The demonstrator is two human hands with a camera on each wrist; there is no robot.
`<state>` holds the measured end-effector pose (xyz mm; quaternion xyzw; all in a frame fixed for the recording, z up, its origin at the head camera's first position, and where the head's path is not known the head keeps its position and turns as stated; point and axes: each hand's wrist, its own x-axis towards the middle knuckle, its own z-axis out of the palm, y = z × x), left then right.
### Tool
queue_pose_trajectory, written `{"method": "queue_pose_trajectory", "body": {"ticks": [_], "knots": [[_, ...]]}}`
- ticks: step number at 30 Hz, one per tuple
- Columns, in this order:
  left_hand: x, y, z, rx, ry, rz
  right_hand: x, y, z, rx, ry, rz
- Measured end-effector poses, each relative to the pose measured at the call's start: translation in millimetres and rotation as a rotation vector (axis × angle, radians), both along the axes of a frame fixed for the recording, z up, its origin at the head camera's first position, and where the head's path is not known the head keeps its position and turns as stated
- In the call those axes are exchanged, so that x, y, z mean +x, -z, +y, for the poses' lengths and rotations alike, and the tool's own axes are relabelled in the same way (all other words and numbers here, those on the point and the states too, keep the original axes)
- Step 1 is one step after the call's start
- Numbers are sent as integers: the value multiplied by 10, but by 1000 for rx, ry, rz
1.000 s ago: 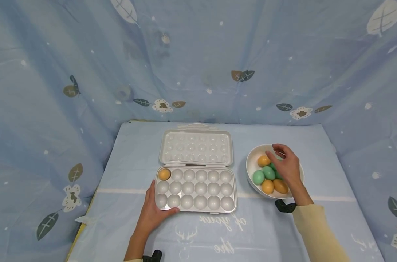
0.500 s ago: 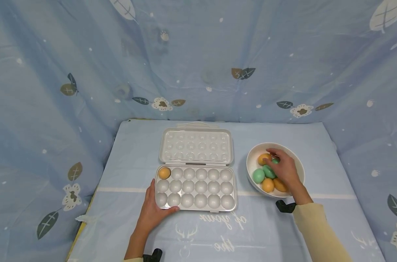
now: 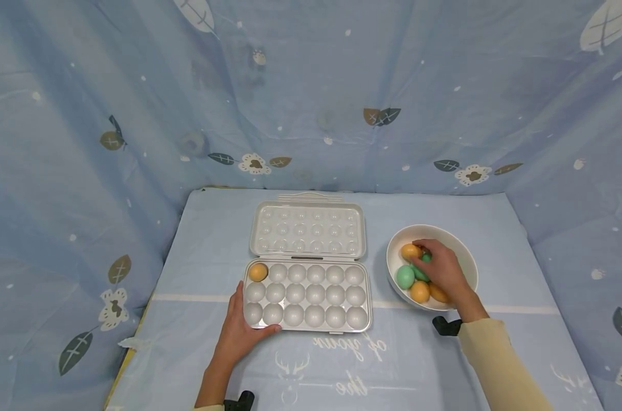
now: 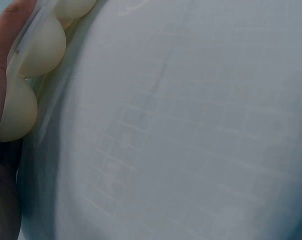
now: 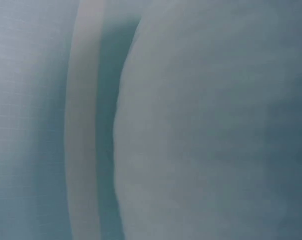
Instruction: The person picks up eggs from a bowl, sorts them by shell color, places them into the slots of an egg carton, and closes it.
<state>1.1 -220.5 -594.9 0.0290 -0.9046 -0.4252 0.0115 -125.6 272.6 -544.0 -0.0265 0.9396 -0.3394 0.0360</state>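
A light grey plastic egg box (image 3: 315,329) lies with its lid raised, one orange egg (image 3: 258,272) in its far left cup. My left hand (image 3: 239,337) grips the near left corner, fingers along the left side and thumb on the front edge. In the left wrist view the thumb (image 4: 11,30) lies on the box's rim beside its rounded cups (image 4: 43,50). Over the white bowl (image 3: 467,257), my right hand (image 3: 444,271) pinches an orange egg (image 3: 410,251) between thumb and fingers. Green eggs (image 3: 405,277) and orange eggs (image 3: 420,291) sit around it, some partly covered by the hand.
The opened lid (image 3: 307,228) lies flat behind the box. A blue cloth (image 3: 311,371) covers the table, and patterned blue curtains (image 3: 311,85) hang at the back and both sides. The right wrist view shows only the bowl's blurred outer wall (image 5: 200,125) and cloth.
My right hand has come down into the bowl and closed its fingers on the orange egg, which has shifted slightly left. The left hand and the egg box have stayed in place.
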Motion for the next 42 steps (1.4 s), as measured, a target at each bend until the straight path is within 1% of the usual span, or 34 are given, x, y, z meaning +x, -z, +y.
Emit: {"method": "queue_pose_trajectory", "body": {"ticks": [7, 12, 17, 19, 23, 27, 29, 33, 37, 42], "knots": [[-2, -1, -1, 5, 0, 9, -32, -29, -57, 49, -55, -21], [2, 4, 1, 12, 2, 25, -44, -29, -90, 85, -66, -32], [20, 21, 2, 2, -7, 23, -69, -39, -116, 116, -71, -27], [25, 27, 5, 0, -7, 24, -66, -41, -118, 121, -68, -35], [30, 32, 12, -3, -4, 24, -26, -49, -84, 94, -1, -64], [28, 17, 18, 5, -4, 25, 18, -78, -34, 37, 72, -14], [27, 13, 15, 7, -5, 32, 26, -113, -20, 16, 89, 28], [37, 5, 9, 3, -5, 36, 43, -210, -20, -22, 119, 83], [44, -2, 10, -8, -8, 27, 52, -300, -45, -71, 134, 151], [37, -2, 9, -12, -12, 29, 19, -387, -111, -95, 134, 230]]}}
